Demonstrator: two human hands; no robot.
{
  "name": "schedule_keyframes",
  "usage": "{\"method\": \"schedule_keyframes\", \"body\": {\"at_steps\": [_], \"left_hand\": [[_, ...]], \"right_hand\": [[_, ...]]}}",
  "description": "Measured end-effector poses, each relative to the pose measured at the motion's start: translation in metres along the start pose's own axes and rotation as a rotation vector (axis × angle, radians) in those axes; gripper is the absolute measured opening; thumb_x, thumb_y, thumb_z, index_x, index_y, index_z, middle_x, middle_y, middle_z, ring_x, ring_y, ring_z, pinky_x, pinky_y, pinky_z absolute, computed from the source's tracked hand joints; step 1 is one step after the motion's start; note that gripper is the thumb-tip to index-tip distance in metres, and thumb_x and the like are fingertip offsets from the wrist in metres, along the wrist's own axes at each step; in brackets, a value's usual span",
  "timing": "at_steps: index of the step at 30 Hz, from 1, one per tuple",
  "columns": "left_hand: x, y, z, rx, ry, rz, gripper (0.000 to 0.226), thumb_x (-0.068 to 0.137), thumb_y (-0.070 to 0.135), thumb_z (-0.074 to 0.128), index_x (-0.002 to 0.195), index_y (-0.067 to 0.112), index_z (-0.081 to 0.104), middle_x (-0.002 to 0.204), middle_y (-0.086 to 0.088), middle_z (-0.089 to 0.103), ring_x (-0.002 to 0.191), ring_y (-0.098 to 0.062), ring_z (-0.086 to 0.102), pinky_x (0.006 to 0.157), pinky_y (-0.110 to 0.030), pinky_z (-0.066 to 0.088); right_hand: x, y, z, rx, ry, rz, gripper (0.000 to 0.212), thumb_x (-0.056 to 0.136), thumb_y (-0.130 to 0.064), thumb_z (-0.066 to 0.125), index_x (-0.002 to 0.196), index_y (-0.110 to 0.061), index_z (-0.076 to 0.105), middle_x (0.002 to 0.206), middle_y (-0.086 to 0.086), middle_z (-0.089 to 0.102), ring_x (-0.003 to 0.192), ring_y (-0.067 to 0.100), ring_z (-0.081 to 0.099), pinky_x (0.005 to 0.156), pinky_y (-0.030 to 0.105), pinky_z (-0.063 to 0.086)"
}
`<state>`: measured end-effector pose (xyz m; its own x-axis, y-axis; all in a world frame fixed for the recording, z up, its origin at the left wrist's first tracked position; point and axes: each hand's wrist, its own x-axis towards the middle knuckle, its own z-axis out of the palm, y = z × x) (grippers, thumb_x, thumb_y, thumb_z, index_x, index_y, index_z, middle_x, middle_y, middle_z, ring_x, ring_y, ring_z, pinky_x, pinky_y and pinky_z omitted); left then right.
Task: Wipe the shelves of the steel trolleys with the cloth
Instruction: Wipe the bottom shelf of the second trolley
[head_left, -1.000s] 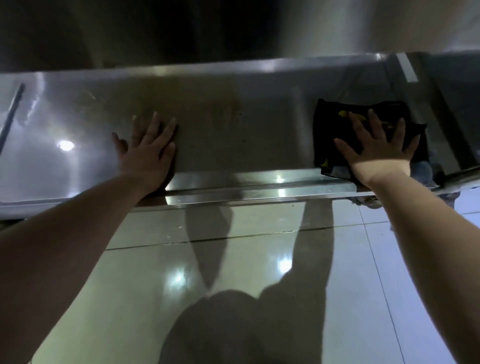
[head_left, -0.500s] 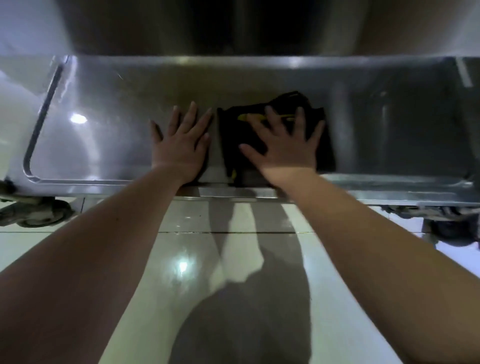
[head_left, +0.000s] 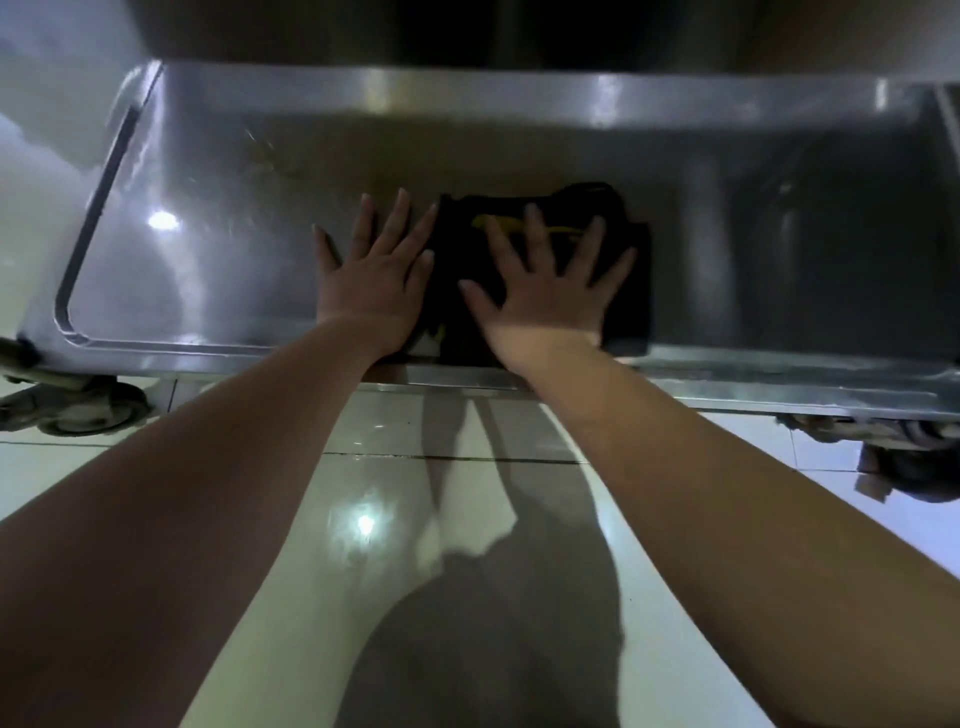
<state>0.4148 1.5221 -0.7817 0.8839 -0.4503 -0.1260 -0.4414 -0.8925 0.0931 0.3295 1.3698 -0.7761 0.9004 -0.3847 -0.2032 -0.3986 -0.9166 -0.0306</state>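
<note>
Found right hand (head_left: 550, 291) spread wide, palm down, fingers straight, pressing black cloth (head_left: 631, 306) onto the trolley's low steel shelf (head_left: 234, 260), about midway along and close to the near lip. Found left hand (head_left: 374, 275) likewise flat and splayed, holding nothing, resting on bare steel just left of the cloth; could not tell whether touching the cloth's edge or barely clear of it. Judged the flat palm as a means of spreading pressure over the folded cloth for sliding it along the steel, not gripping it. Judged the left as a brace for the lean in under the tier above. Saw much of the cloth covered by the right hand; made out a yellow strip (head_left: 498, 222) on it, print or label not decided. Lost the upper part of the view to darkness, overhead tier barely readable. Lost the shelf's right end to shadow and the frame edge. Logged near-left castor (head_left: 78, 410) plainly, right-hand one blurred and partly hidden. Could not separate wiped steel from unwiped under the glare.
</note>
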Motion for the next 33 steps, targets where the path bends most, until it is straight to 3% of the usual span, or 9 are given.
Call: {"method": "schedule_keyframes", "body": {"at_steps": [3, 6, 7, 9, 12, 14, 18, 25, 33], "left_hand": [[-0.009, 0.003, -0.012, -0.263, 0.110, -0.020, 0.052, 0.106, 0.035, 0.020, 0.157, 0.032, 0.008, 0.165, 0.008, 0.003, 0.151, -0.017, -0.006, 0.119, -0.055, -0.006], [-0.019, 0.018, -0.028, -0.351, 0.303, 0.039, 0.053, 0.103, 0.034, 0.027, 0.155, 0.022, 0.026, 0.164, -0.002, 0.016, 0.152, -0.024, 0.004, 0.120, -0.050, -0.007], [-0.022, 0.032, -0.031, -0.331, 0.285, 0.100, 0.055, 0.100, 0.036, 0.029, 0.154, 0.023, 0.029, 0.163, -0.003, 0.020, 0.151, -0.025, 0.008, 0.120, -0.051, -0.005], [-0.026, 0.072, -0.024, -0.281, 0.087, 0.175, 0.058, 0.098, 0.049, 0.028, 0.154, 0.036, 0.022, 0.164, -0.001, 0.015, 0.151, -0.029, 0.006, 0.119, -0.057, -0.005], [-0.026, 0.118, 0.001, -0.036, -0.134, 0.069, 0.064, 0.090, 0.075, 0.009, 0.147, 0.056, -0.013, 0.162, 0.001, -0.022, 0.144, -0.046, -0.022, 0.104, -0.074, -0.017], [-0.014, 0.124, 0.008, 0.011, -0.106, 0.028, 0.066, 0.084, 0.080, 0.002, 0.143, 0.058, -0.019, 0.160, -0.001, -0.028, 0.140, -0.052, -0.025, 0.098, -0.078, -0.017], [0.039, 0.120, 0.001, 0.014, -0.016, 0.062, 0.069, 0.082, 0.084, 0.003, 0.146, 0.060, -0.007, 0.164, -0.001, -0.015, 0.143, -0.051, -0.018, 0.100, -0.078, -0.015], [0.122, 0.116, -0.026, 0.002, -0.136, 0.023, 0.073, 0.082, 0.087, 0.011, 0.147, 0.059, -0.005, 0.164, 0.003, -0.017, 0.143, -0.049, -0.021, 0.101, -0.079, -0.014], [-0.011, 0.072, -0.009, 0.022, -0.133, 0.169, 0.069, 0.079, 0.085, 0.001, 0.142, 0.063, -0.017, 0.162, 0.006, -0.023, 0.144, -0.045, -0.024, 0.105, -0.075, -0.013]], "right_hand": [[0.006, -0.006, -0.010, 0.080, -0.032, -0.134, 0.064, 0.091, -0.073, 0.014, 0.150, -0.052, -0.004, 0.163, -0.016, -0.010, 0.146, 0.042, -0.016, 0.106, 0.071, -0.016], [0.017, 0.072, -0.020, 0.228, 0.147, -0.020, 0.056, 0.098, -0.057, 0.022, 0.152, -0.044, 0.017, 0.163, -0.013, 0.013, 0.151, 0.032, 0.002, 0.115, 0.062, -0.006], [0.017, 0.100, -0.019, 0.197, 0.115, 0.021, 0.056, 0.099, -0.053, 0.017, 0.153, -0.041, 0.018, 0.164, -0.011, 0.011, 0.151, 0.030, 0.000, 0.117, 0.061, -0.006], [0.010, 0.129, -0.013, 0.085, -0.015, 0.055, 0.058, 0.097, -0.051, 0.010, 0.155, -0.041, 0.010, 0.164, -0.012, 0.001, 0.151, 0.030, -0.007, 0.116, 0.062, -0.006], [0.002, 0.127, -0.001, 0.043, 0.008, 0.101, 0.053, 0.102, -0.048, 0.016, 0.152, -0.048, 0.001, 0.163, -0.015, -0.005, 0.149, 0.036, -0.009, 0.115, 0.063, -0.005], [0.005, 0.126, 0.000, 0.034, 0.024, 0.080, 0.053, 0.102, -0.048, 0.016, 0.152, -0.049, -0.002, 0.163, -0.015, -0.006, 0.149, 0.037, -0.009, 0.115, 0.065, -0.004], [0.009, 0.128, 0.000, 0.010, 0.032, 0.091, 0.055, 0.100, -0.048, 0.017, 0.153, -0.046, 0.000, 0.164, -0.014, -0.005, 0.149, 0.037, -0.009, 0.115, 0.065, -0.004], [0.009, 0.126, -0.001, 0.049, 0.041, 0.081, 0.052, 0.101, -0.053, 0.017, 0.150, -0.052, -0.001, 0.163, -0.018, -0.004, 0.149, 0.035, -0.010, 0.114, 0.064, -0.008], [0.012, 0.128, -0.004, 0.059, 0.017, 0.102, 0.052, 0.101, -0.053, 0.015, 0.150, -0.054, -0.001, 0.163, -0.018, -0.005, 0.150, 0.033, -0.011, 0.115, 0.064, -0.007]]}}
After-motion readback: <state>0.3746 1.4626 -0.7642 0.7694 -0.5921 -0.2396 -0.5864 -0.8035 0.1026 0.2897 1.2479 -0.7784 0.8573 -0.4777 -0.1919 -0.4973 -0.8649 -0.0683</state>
